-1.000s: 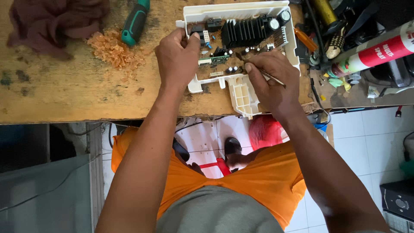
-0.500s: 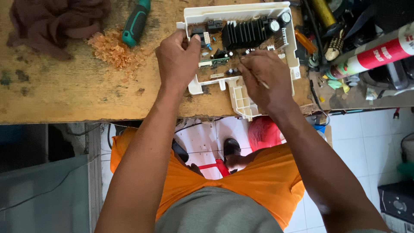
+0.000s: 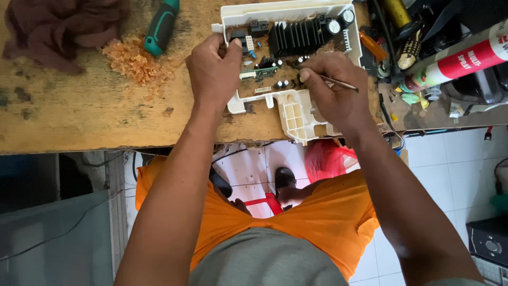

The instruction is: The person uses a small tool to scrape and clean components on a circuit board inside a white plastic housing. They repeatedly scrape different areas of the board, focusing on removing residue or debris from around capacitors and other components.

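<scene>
Circuit board [image 3: 275, 66] sits in a white plastic housing [image 3: 296, 114] at the near edge of the wooden desk [image 3: 79, 111]; the housing's lower corner overhangs that edge, above the person's lap.

Left hand [image 3: 214, 71] rests on the housing's 9 o'clock side, fingers curled together and pressing on the board's left edge. Right hand [image 3: 333, 87] is at 4 o'clock of the board, fingers pinched shut on a thin metal probe [image 3: 338, 83]; its working tip is hidden under the fingers, so the exact contact point cannot be told.

Black finned heat sink [image 3: 293, 37] lies at 12 o'clock of the board, with cylindrical capacitors [image 3: 338, 22] at 1 o'clock.

Risks, judged from this layout:
- The tip works among closely packed parts. A slip could bridge neighbouring leads or scratch a track; cause would be pressure applied at a shallow angle.
- The capacitors may hold charge. A metal tool across their leads could spark.
- The overhanging housing is held only by the left hand. If that hold loosens, a push from the probe could tip it off the desk.
- A pile of orange shavings [image 3: 132, 58] lies at 9 o'clock, well apart; debris could reach the board if brushed.

Green-handled screwdriver [image 3: 161, 26] and brown rag [image 3: 63, 29] lie at 10 o'clock, a red-and-white spray can [image 3: 465, 58] at 3 o'clock.
</scene>
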